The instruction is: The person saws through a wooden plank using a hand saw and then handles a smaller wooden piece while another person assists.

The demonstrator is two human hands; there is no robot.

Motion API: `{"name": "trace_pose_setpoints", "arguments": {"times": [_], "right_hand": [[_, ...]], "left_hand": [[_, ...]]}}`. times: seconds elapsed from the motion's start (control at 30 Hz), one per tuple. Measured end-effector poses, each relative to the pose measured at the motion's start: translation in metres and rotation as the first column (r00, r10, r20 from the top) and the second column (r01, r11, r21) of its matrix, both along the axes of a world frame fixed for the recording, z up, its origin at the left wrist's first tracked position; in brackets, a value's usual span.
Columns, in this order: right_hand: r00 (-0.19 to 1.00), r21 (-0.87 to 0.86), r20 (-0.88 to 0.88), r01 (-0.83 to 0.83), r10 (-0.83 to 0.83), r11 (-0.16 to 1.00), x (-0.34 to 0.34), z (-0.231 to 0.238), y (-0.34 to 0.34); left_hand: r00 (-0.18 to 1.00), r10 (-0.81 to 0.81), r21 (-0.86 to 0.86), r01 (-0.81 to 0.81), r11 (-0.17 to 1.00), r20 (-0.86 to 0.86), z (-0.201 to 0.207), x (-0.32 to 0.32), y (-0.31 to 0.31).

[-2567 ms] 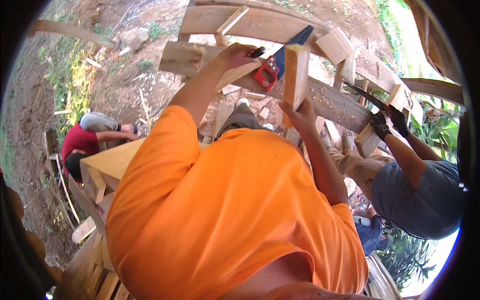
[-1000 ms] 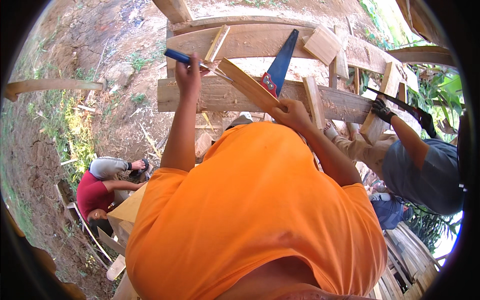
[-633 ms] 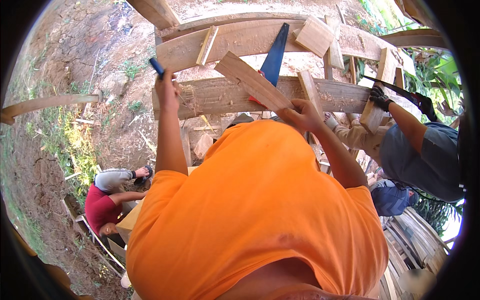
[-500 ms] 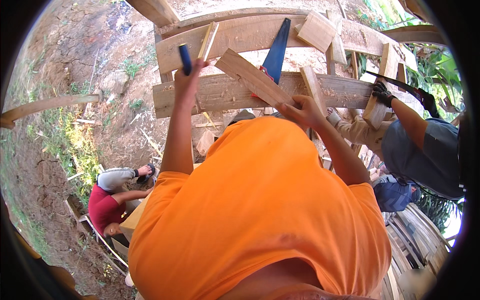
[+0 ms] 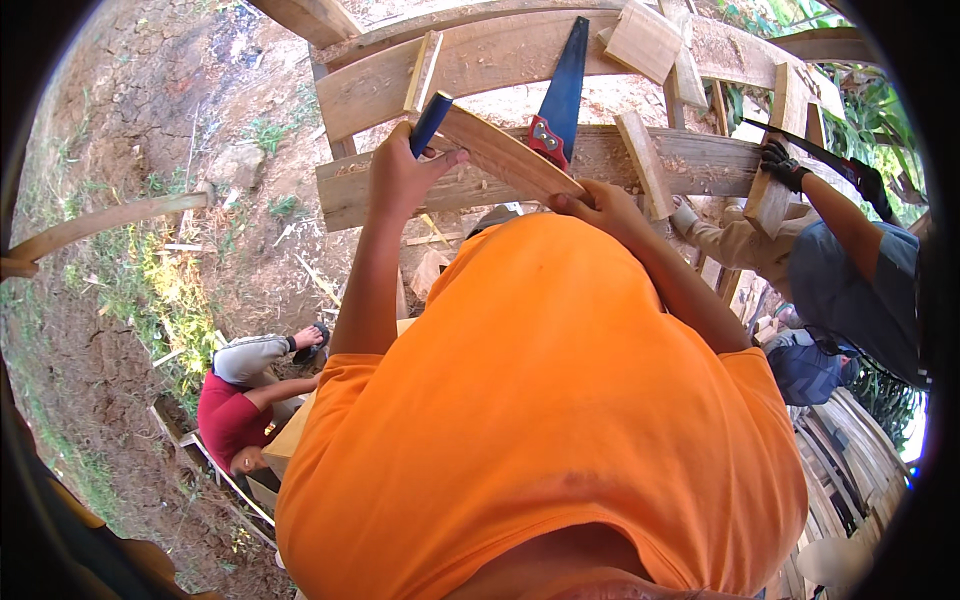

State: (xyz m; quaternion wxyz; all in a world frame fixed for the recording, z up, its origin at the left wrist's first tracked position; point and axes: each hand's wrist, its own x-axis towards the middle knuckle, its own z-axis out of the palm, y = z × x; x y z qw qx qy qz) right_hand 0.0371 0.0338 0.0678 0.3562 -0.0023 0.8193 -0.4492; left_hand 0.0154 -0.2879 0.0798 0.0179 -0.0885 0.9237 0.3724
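My left hand point(image 5: 405, 165) is closed round a tool with a dark blue handle point(image 5: 431, 124); its other end is hidden. The thumb reaches toward the left end of a short wooden board point(image 5: 505, 155). At the board's right end, my right hand point(image 5: 603, 208) grips it, thumb on top. The board slants over a plank bench, its left end farther from me. Just beyond the board lies a handsaw point(image 5: 562, 95) with a blue blade and red handle, resting across the bench planks.
The bench has a far plank point(image 5: 480, 65) and a near plank point(image 5: 700, 165). Loose wood pieces point(image 5: 643, 42) lie on it. At right, a co-worker's gloved hand point(image 5: 782, 165) rests on a timber beside a dark-bladed saw point(image 5: 815, 155). Another person point(image 5: 235, 415) in red crouches lower left.
My left hand has moved right and nearer to the board with the blue-handled tool, whose handle now tilts right. My right hand still holds the board. The whole view has shifted slightly.
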Motion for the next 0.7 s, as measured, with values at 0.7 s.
{"name": "trace_pose_setpoints", "arguments": {"times": [0.7], "right_hand": [[0.987, -0.105, 0.095, 0.142, -0.132, 0.984, -0.02, -0.066, 0.016]], "left_hand": [[0.973, -0.015, -0.058, 0.029, 0.998, 0.231, -0.144, 0.031, -0.027]]}}
